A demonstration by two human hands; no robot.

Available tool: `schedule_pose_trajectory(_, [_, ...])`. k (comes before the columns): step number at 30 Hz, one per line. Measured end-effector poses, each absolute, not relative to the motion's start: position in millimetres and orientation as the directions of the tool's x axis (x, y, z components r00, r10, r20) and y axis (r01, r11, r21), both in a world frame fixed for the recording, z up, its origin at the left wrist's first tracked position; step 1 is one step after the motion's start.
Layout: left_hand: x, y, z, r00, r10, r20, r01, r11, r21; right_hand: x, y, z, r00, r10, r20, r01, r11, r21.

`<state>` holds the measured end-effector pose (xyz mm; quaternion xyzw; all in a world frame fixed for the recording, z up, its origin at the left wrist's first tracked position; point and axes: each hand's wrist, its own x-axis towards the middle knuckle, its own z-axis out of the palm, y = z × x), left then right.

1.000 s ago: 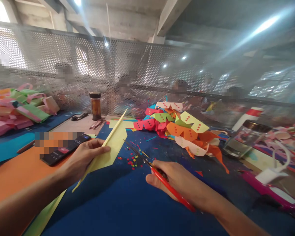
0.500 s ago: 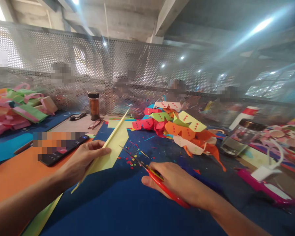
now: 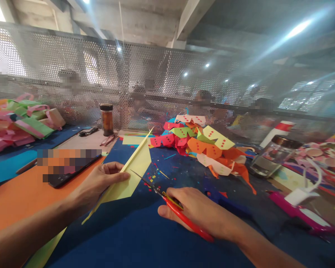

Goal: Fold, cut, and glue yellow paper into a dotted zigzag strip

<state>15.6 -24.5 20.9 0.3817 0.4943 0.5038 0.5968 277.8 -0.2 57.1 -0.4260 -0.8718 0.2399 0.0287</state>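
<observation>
A folded sheet of pale yellow paper (image 3: pixel 134 173) is pinched between the thumb and fingers of my left hand (image 3: pixel 107 178), held at a slant above the blue table (image 3: pixel 123 230). My right hand (image 3: pixel 195 206) grips a pair of scissors (image 3: pixel 181 214) with red handles. Their thin blades look closed, and the tip lies over the right part of the paper near my left thumb. Whether the tip touches the paper I cannot tell. Small coloured paper scraps (image 3: pixel 153 175) lie on the table behind the blades.
Cut paper shapes (image 3: pixel 209 145) are heaped beyond my right hand. A phone (image 3: pixel 75 173) rests on orange paper (image 3: pixel 16 208) at left. A glass jar (image 3: pixel 273 158) and a magenta glue gun (image 3: pixel 301 212) stand right. Behind a brown bottle (image 3: pixel 107 121) runs a perforated metal screen (image 3: pixel 100 74).
My left hand and the yellow paper have shifted slightly right and down. The scissors have moved left, so their tip now overlaps the paper.
</observation>
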Motion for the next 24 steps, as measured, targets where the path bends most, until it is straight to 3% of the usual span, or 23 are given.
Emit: schedule_pose_trajectory(24, [19.6, -24.6, 26.3, -0.014, 0.978, -0.206, -0.228, 0.198, 0.953, 276.7, -0.1, 58.7, -0.644, 0.746, -0.168, 0.719, 0.516, -0.466])
